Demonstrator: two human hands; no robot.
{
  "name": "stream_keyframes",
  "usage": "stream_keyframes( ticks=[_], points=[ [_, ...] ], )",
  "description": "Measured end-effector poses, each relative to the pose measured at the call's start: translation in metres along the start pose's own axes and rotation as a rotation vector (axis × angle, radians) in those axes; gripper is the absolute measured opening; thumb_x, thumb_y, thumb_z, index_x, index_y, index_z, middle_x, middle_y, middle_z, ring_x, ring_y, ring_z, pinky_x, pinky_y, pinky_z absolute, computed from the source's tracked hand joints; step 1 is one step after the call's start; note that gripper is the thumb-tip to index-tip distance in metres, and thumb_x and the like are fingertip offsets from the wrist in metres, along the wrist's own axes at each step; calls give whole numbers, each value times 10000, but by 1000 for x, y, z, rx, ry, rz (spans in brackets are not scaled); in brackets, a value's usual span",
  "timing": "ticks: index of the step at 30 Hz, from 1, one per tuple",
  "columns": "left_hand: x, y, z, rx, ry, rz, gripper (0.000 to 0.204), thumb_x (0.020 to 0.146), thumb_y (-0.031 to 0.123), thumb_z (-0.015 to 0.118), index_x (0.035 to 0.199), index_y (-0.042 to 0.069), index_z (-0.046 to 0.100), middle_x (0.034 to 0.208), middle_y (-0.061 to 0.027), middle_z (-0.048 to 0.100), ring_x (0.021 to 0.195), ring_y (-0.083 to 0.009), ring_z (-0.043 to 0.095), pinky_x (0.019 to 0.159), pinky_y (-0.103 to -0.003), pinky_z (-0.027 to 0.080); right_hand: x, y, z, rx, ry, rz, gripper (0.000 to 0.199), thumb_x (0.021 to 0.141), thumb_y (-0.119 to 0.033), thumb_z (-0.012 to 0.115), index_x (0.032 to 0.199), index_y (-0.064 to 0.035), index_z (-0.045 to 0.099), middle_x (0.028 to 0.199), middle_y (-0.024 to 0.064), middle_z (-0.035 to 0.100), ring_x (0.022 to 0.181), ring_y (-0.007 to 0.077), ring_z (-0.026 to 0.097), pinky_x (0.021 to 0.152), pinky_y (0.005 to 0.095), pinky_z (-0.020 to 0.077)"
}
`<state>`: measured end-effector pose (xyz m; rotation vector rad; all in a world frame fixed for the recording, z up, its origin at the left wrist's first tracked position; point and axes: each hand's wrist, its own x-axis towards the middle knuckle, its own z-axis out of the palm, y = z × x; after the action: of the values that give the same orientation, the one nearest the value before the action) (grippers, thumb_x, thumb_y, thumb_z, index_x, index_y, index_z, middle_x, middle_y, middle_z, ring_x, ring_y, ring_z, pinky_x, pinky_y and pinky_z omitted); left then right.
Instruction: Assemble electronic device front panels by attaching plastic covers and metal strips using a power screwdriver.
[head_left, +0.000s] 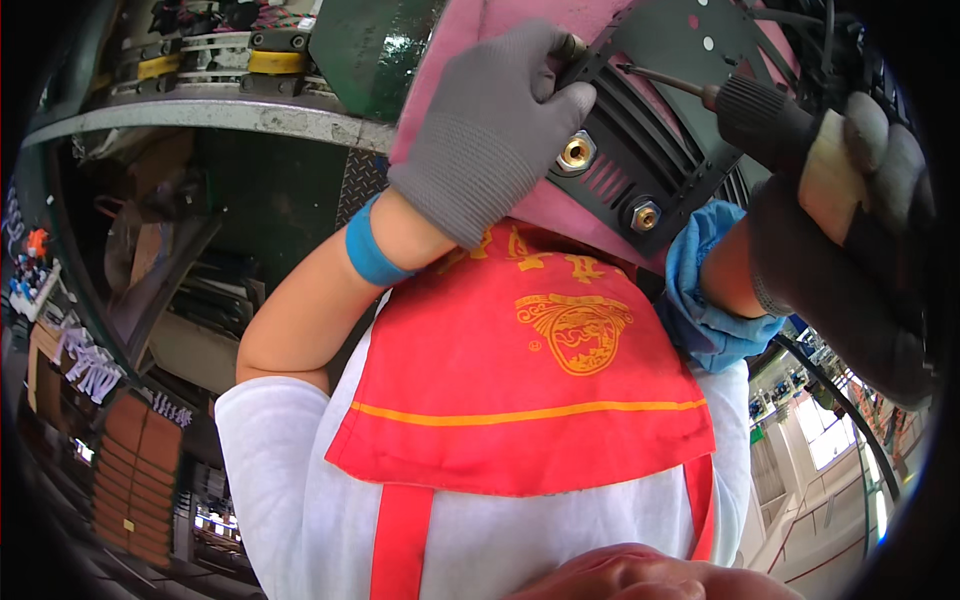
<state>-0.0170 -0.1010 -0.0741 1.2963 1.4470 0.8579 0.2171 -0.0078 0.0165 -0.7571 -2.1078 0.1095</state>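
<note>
In grey knit gloves, both of my hands work at a black slotted metal panel point(600, 210). My left hand point(490, 125) is closed at the panel's upper left edge, its thumb and curled fingers against it. A small brass-coloured round piece point(573, 47) shows at those fingertips. My right hand point(835, 260) wraps round a black power screwdriver point(762, 115) with a pale band on its body. The driver's thin bit points left, its tip over the panel near my left fingers. Two brass threaded fittings, an upper one point(577, 153) and a lower one point(645, 216), sit in the panel's near face.
Pink padding point(450, 70) lies under the panel. A metal-edged bench rail point(230, 118) with yellow rollers point(275, 62) runs along the upper left, beside a dark green sheet point(375, 50). Dark cables hang at the upper right. Stacked brown boards point(135, 480) stand lower left.
</note>
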Motion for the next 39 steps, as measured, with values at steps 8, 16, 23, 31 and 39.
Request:
stream_keyframes(
  ticks=[8,16,23,31,39],
  points=[
    [-9,4,-1,-23,-2,6,376,851,120,671,1216,36,644,619,35,368,569,-54,414,550,-248,396,15,-39,46,86,17,-16,181,692,130,574,870,144,598,643,145,581,507,188,530,466,317,471],
    [-10,0,3,-99,-11,25,406,866,108,649,1263,31,623,622,39,373,575,-50,412,546,-243,382,14,-34,50,171,63,-23,192,685,153,571,876,156,595,641,155,583,503,191,534,460,320,477],
    [-12,2,5,-80,23,15,390,859,107,659,1242,33,640,615,34,386,573,-54,413,542,-252,380,19,-44,60,238,102,-40,203,679,173,568,880,167,593,640,163,585,499,194,536,455,323,483],
    [-17,-7,13,-146,51,28,366,856,93,650,1214,21,643,634,5,421,588,-72,434,566,-259,407,23,-34,60,117,-61,-326,208,667,217,651,831,182,529,665,237,604,537,248,630,476,373,557],
    [-18,-4,5,-140,-36,7,380,867,102,648,1238,33,607,692,-5,468,651,-92,479,623,-269,443,7,-53,54,726,-79,197,225,675,61,698,835,135,558,731,230,589,567,254,589,502,348,518]
  ],
)
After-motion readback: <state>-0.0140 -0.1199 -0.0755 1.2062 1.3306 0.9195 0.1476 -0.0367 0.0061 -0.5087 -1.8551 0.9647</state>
